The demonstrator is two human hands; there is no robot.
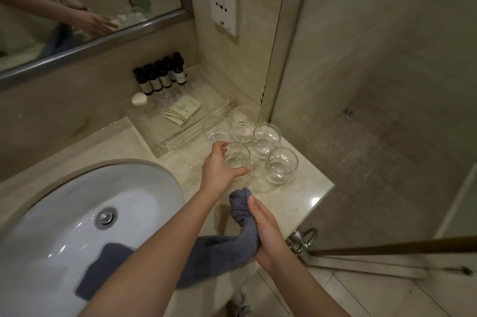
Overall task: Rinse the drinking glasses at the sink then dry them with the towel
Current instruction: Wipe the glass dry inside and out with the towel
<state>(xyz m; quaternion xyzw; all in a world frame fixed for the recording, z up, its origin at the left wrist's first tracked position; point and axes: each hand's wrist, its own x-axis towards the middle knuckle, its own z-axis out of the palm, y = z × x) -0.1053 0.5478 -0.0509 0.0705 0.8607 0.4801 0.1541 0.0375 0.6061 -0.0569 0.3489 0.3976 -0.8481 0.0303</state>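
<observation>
Several clear drinking glasses stand upright in a cluster on the marble counter [307,187], right of the white sink [77,208]. My left hand [219,169] curls around the nearest glass [236,156], thumb and fingers on its sides. Other glasses [282,164] stand close behind and to the right of it. My right hand [268,231] grips a bunched grey-blue towel [242,210] near the counter's front edge. The towel's loose end hangs over the sink rim, under my left forearm.
A clear tray [180,125] at the back holds several dark bottles [161,76], a white soap and a sachet. A mirror [77,6] hangs above. A glass shower partition [387,84] bounds the counter's right side; a metal door hinge [303,238] sits below.
</observation>
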